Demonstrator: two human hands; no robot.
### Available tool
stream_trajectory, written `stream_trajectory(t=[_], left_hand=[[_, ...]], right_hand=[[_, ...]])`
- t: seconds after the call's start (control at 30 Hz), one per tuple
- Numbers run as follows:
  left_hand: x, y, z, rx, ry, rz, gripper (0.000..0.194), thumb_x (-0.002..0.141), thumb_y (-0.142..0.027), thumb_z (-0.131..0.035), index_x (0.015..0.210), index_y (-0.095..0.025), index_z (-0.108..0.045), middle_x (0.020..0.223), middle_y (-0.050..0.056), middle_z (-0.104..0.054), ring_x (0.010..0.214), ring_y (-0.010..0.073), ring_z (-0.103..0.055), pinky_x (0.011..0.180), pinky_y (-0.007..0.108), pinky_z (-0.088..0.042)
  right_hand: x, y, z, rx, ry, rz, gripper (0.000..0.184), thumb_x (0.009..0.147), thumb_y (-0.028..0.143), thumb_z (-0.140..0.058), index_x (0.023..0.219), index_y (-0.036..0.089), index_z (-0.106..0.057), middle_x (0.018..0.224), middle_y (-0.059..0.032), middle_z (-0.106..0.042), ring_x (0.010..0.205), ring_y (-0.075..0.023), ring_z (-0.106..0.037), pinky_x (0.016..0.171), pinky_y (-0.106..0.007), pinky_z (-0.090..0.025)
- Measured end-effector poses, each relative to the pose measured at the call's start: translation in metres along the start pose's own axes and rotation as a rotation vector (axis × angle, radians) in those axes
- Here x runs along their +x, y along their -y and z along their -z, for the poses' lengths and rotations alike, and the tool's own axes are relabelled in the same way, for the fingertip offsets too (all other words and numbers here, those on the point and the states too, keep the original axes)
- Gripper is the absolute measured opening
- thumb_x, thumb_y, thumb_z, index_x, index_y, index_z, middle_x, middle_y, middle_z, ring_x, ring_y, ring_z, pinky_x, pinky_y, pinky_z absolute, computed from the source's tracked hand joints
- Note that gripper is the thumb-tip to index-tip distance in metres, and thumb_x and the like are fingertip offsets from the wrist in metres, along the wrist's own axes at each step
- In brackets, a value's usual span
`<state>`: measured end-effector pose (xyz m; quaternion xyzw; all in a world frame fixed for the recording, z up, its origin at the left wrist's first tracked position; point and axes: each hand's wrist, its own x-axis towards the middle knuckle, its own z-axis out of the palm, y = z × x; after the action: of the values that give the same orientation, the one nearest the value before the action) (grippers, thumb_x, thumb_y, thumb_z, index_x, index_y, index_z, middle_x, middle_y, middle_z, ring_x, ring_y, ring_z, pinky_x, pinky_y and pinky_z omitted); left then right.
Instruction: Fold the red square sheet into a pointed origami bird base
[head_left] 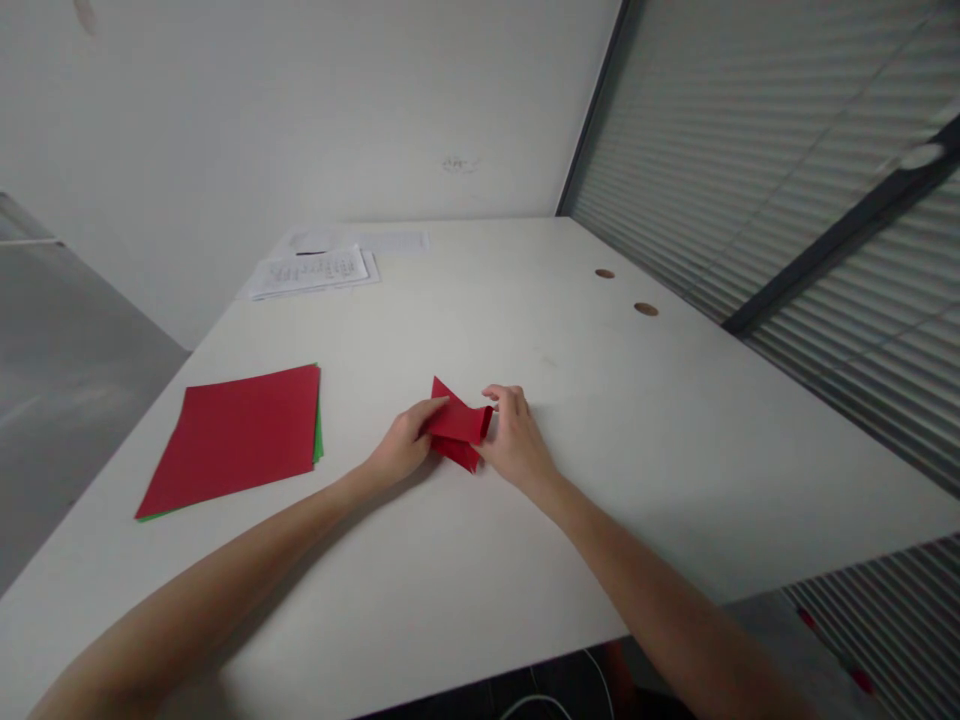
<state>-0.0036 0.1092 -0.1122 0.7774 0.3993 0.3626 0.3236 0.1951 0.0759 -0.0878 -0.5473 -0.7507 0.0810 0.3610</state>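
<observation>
Between my hands, just over the white table, is a piece of folded red paper [455, 420] with pointed corners and several layers. My left hand [405, 440] pinches its left side, thumb on top and the other fingers hidden beneath. At the right end, where an edge stands up in a fold, my right hand [516, 437] has its thumb low against the paper. The index finger of that hand curls above the fold, and the contact there is partly hidden.
Left of my hands lies a stack of red sheets [240, 430] with green paper [319, 430] showing underneath. Printed papers [311, 272] rest at the far left of the white table [480, 320]. Two round holes [646, 310] pierce the tabletop near the window blinds [750, 150].
</observation>
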Motion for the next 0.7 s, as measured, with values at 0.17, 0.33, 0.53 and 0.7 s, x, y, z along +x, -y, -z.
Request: stream_trajectory(t=[0.17, 0.33, 0.53, 0.7], left_hand=[[-0.004, -0.003, -0.004, 0.028, 0.083, -0.026, 0.069, 0.065, 0.001, -0.039, 0.13, -0.015, -0.056, 0.129, 0.01, -0.063, 0.119, 0.023, -0.058, 0.106, 0.043, -0.044], [-0.008, -0.013, -0.005, 0.214, -0.002, -0.034, 0.054, 0.071, -0.002, -0.048, 0.123, -0.015, -0.06, 0.116, 0.012, -0.063, 0.108, 0.0241, -0.06, 0.097, 0.041, -0.048], [-0.012, -0.017, -0.002, 0.291, 0.025, 0.041, 0.043, 0.082, -0.011, -0.051, 0.124, -0.017, -0.056, 0.09, 0.006, -0.068, 0.08, 0.0196, -0.065, 0.078, 0.032, -0.052], [-0.014, -0.024, -0.006, 0.319, 0.035, 0.002, 0.04, 0.084, -0.014, -0.051, 0.123, -0.02, -0.056, 0.099, 0.008, -0.071, 0.084, 0.0207, -0.067, 0.08, 0.033, -0.052]], right_hand=[[-0.002, -0.003, 0.0, -0.167, 0.122, -0.101, 0.034, 0.081, 0.02, -0.063, 0.115, 0.018, -0.059, 0.112, -0.0126, -0.058, 0.103, -0.0265, -0.054, 0.089, -0.038, -0.045], [-0.001, -0.003, 0.002, -0.334, 0.302, -0.089, 0.016, 0.086, 0.015, -0.058, 0.097, 0.02, -0.068, 0.094, -0.0081, -0.067, 0.088, -0.0226, -0.059, 0.078, -0.034, -0.042], [-0.001, 0.0, 0.001, -0.388, 0.258, -0.022, 0.014, 0.086, 0.012, -0.057, 0.089, 0.018, -0.068, 0.089, -0.0107, -0.068, 0.086, -0.025, -0.061, 0.076, -0.036, -0.042], [-0.002, 0.003, 0.0, -0.333, 0.228, -0.013, 0.018, 0.084, 0.011, -0.058, 0.097, 0.019, -0.067, 0.093, -0.0115, -0.069, 0.089, -0.0259, -0.062, 0.079, -0.038, -0.044]])
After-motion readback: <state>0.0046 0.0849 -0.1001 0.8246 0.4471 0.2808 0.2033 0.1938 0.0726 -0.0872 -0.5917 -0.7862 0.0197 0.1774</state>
